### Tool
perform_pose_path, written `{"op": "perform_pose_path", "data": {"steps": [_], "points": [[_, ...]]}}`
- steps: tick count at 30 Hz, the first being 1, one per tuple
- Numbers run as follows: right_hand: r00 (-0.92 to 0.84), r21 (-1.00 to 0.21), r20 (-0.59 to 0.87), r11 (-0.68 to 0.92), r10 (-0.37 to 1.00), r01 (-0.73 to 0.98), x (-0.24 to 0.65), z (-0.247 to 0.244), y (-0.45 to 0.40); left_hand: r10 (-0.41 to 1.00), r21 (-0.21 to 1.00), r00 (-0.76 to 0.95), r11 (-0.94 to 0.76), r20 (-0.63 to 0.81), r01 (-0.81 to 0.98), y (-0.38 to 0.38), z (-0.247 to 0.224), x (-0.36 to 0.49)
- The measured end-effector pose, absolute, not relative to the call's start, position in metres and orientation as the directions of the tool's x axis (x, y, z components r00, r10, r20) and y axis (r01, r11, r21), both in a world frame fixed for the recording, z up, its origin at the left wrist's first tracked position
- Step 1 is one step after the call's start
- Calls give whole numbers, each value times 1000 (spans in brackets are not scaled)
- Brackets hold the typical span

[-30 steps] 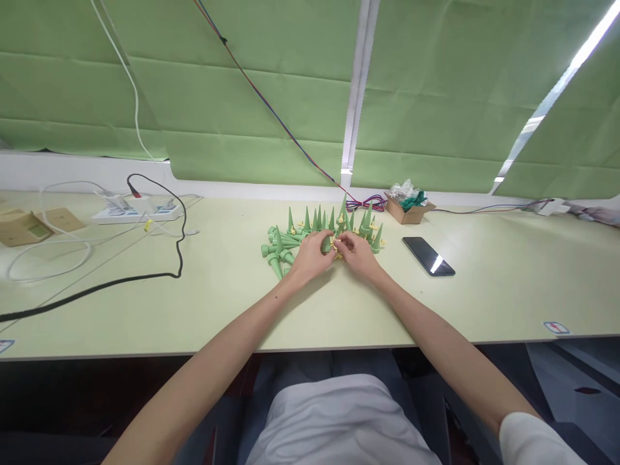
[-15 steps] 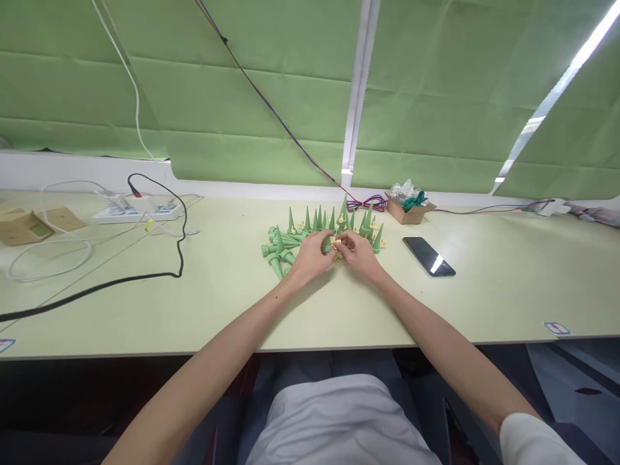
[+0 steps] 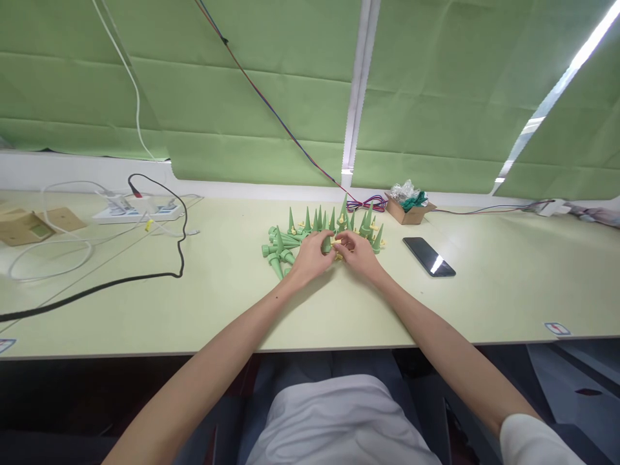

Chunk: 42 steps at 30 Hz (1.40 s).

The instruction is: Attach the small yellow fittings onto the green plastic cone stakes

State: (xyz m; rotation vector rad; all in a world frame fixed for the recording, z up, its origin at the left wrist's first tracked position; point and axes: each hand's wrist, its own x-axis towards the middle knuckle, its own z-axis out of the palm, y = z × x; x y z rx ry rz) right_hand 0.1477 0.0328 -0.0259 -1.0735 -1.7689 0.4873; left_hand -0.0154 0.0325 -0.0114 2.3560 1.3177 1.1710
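My left hand is closed around a green plant watering spike, its thumb and fingers curled about it. Right beside it, my right hand pinches a small yellow valve that meets the spike; whether it is seated in it I cannot tell. Behind both hands stand several green spikes, points up, some with yellow valves on them. To the left of my left hand, more loose spikes lie on their sides in a pile. My hands hide part of the group.
A black phone lies to the right on the table. A small cardboard box with plastic wrap stands at the back, beside coiled wires. On the left are a power strip, a black cable and cardboard pieces.
Both hands stay in nearly the same place, with only a slight shift of the right fingers at the yellow valve. The other things have not moved.
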Motion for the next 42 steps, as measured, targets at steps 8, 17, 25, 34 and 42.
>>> {"op": "perform_pose_path", "data": {"steps": [8,17,25,34,42], "points": [[-141,-721,507,508,851,471,147,-25,33,785,497,301,-588,542,638,32,-12,-15],[-125,-762,482,485,867,429,147,-27,33,783,500,287,-587,552,637,33,-12,-14],[-157,-732,524,536,837,420,148,-26,32,782,497,288,-587,552,639,34,-13,-15],[-139,-736,488,492,862,465,147,-26,33,786,501,290,-583,546,640,32,-12,-15],[-176,-732,496,519,850,442,148,-27,32,794,503,281,-571,539,648,33,-12,-15]]}}
